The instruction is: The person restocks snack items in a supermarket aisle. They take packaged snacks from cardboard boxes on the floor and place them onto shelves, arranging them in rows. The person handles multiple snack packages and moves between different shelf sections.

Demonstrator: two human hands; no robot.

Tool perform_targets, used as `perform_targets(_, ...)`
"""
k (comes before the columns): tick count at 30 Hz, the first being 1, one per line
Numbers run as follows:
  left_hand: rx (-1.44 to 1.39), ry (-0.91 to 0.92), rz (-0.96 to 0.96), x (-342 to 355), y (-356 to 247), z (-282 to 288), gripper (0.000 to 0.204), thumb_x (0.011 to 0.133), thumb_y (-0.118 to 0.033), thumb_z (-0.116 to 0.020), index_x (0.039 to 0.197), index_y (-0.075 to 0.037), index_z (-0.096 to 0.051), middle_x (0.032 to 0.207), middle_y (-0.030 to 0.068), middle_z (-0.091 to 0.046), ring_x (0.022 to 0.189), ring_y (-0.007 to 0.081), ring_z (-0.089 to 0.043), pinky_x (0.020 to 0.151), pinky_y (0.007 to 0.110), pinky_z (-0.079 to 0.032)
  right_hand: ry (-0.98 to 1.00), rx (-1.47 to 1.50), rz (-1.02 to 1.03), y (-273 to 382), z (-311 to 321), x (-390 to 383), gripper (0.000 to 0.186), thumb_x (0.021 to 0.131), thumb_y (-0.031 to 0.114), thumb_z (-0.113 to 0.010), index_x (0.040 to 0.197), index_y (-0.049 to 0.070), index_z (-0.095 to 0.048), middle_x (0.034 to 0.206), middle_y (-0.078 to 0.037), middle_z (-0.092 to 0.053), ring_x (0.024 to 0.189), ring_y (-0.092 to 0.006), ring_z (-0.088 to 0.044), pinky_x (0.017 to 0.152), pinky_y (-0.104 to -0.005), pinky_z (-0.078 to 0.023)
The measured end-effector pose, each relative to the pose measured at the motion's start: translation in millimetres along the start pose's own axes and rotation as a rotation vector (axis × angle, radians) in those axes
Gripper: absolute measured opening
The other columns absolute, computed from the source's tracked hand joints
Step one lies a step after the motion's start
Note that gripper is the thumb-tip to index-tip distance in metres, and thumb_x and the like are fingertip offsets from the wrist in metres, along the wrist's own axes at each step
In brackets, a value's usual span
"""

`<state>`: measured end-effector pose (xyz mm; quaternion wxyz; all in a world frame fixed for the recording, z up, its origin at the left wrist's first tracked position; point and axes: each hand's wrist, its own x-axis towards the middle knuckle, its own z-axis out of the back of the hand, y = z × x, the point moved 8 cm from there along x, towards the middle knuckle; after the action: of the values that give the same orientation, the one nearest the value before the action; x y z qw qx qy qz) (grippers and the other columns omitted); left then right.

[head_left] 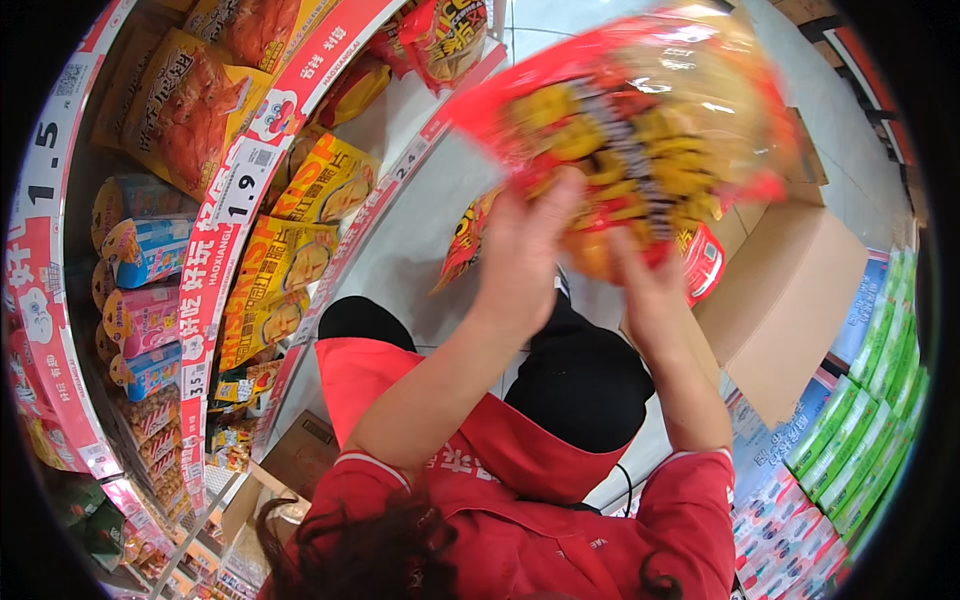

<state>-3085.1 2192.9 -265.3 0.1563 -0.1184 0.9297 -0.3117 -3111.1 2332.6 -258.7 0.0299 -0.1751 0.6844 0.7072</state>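
Big red-and-yellow bag (pixel 640 130) is super smeared, can't make out its print, and it's covering most of the fingers on the left hand (pixel 522 255) and right hand (pixel 652 292). Part of the cardboard box (pixel 795 300) hides behind it too, and the dark round rim chops off the leftmost shelf (pixel 42 250).

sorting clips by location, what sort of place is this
Most likely a shop: snack bags sit in rows at left, price strips run alongside them, and green packs are stacked at right.
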Motion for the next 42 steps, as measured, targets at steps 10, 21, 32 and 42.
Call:
perform_targets(10, 0.345, -0.51, -0.062, -109, -107, 168, 0.034, 0.098, -0.014, -0.053, 0.131, -0.006, -0.046, 0.125, 0.0072, -0.057, 0.107, 0.0204, -0.061, 0.092, 0.041, -0.051, 0.416, 0.428, -0.448, -78, -108, 59, 0.035, 0.097, 0.034, -0.056, 0.114, 0.003, -0.056, 0.106, -0.005, -0.062, 0.094, -0.0137, -0.061, 0.082, -0.0306, -0.05)
perform_targets(21, 0.686, -0.564, -0.163, -129, -181, 190, 0.028, 0.091, -0.008, -0.064, 0.117, 0.001, -0.056, 0.108, 0.0076, -0.065, 0.092, 0.0133, -0.062, 0.081, 0.029, -0.051, 0.956, -0.167, -0.25, -93, -130, 70, 0.024, 0.094, 0.019, -0.06, 0.108, 0.0, -0.06, 0.092, -0.001, -0.065, 0.081, -0.0095, -0.057, 0.075, -0.0246, -0.047)
perform_targets(32, 2.292, 0.521, -0.615, -55, -156, 55, 0.047, 0.06, 0.009, -0.066, 0.105, -0.002, -0.063, 0.076, 0.0125, -0.062, 0.064, 0.0265, -0.063, 0.055, 0.035, -0.049, 1.011, -0.455, 0.563, -16, -196, 50, 0.061, 0.07, 0.006, -0.078, 0.127, 0.009, -0.054, 0.114, -0.013, -0.064, 0.085, -0.0226, -0.065, 0.077, -0.0348, -0.053)
perform_targets(42, 1.912, -0.07, -0.393, -19, -182, 152, 0.053, 0.087, -0.012, -0.068, 0.132, 0.004, -0.047, 0.125, 0.019, -0.056, 0.115, 0.0268, -0.055, 0.098, 0.036, -0.043, 0.659, -0.267, 0.706, -6, -157, 134, 0.027, 0.082, 0.004, -0.07, 0.109, 0.008, -0.069, 0.101, -0.012, -0.071, 0.092, -0.0208, -0.066, 0.082, -0.0306, -0.052)
